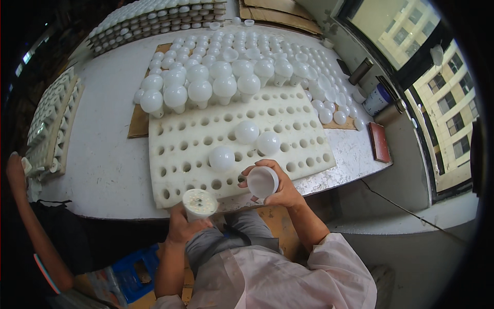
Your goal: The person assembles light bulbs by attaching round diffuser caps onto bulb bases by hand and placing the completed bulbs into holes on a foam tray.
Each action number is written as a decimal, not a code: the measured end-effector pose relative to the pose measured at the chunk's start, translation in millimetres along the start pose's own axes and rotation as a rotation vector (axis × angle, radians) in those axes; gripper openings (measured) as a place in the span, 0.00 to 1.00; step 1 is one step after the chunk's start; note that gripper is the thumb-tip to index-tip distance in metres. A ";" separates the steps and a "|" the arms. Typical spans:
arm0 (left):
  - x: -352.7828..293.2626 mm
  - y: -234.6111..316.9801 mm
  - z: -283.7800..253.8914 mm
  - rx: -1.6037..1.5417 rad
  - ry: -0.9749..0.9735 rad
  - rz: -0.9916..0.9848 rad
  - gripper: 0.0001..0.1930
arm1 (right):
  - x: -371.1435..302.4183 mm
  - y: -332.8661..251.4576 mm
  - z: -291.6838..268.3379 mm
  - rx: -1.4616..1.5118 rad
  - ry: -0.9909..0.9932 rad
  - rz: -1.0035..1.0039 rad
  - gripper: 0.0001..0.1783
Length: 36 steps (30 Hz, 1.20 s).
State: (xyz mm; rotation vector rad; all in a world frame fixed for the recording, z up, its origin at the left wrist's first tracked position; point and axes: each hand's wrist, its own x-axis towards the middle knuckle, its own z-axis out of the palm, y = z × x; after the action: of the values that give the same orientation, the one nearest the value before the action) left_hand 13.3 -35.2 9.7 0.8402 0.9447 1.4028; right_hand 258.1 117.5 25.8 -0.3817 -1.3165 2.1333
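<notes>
My left hand (pixel 183 226) is closed round a white LED bulb base (pixel 200 202), whose round circuit board faces up. In my right hand (pixel 284 191) is a white bulb cover (pixel 263 182), held with its open rim turned toward me. The two parts are apart, over the near edge of a white foam tray (pixel 231 193) with rows of round holes. Three loose white bulb covers, one of them (pixel 222 158) nearest to my hands, lie dome-up on the tray. Assembled bulbs (pixel 200 92) stand in its far rows.
Many more white covers (pixel 319 105) lie on cardboard behind the tray. At the back left are stacked trays of bulb parts (pixel 154 23). Another person's hand (pixel 16 172) is by a rack of bulb bases (pixel 51 123) on the left. A red box (pixel 379 142) lies at the right edge.
</notes>
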 end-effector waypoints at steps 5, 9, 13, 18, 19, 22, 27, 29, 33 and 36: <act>4.5 4.2 13.5 0.176 -0.189 -0.091 0.24 | -0.5 11.9 20.8 -0.501 -0.112 -0.123 0.44; 4.2 -0.2 11.3 0.250 -0.243 -0.120 0.27 | -2.3 3.0 34.7 -0.636 -0.132 -0.155 0.47; 4.0 5.8 18.4 0.307 -0.240 -0.114 0.29 | -5.5 6.6 35.6 -0.808 -0.159 -0.107 0.49; 1.9 10.1 20.3 0.383 -0.243 -0.123 0.31 | -4.0 7.6 40.3 -0.828 -0.178 -0.080 0.48; 1.5 9.6 19.4 0.383 -0.241 -0.123 0.31 | -2.9 7.0 41.7 -0.867 -0.201 -0.086 0.48; 0.9 7.3 16.7 0.406 -0.230 -0.136 0.32 | 0.1 6.5 44.6 -0.929 -0.238 -0.079 0.48; 1.5 7.4 13.4 0.510 -0.227 -0.201 0.28 | 1.5 6.3 53.8 -1.050 -0.303 0.001 0.48; 2.9 10.0 15.4 0.534 -0.241 -0.220 0.27 | -0.2 5.8 58.9 -1.093 -0.324 0.040 0.49; 3.7 16.4 21.1 0.604 -0.266 -0.239 0.24 | -4.6 10.5 63.4 -1.107 -0.323 0.051 0.48; 4.0 18.0 25.3 0.575 -0.251 -0.267 0.28 | -5.9 20.4 62.2 -1.095 -0.304 -0.069 0.47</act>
State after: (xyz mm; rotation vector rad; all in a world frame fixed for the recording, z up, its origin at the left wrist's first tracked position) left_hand 28.7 -29.3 36.3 1.2297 1.2312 0.7754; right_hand 223.0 62.9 36.5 -0.4176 -2.5576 1.2495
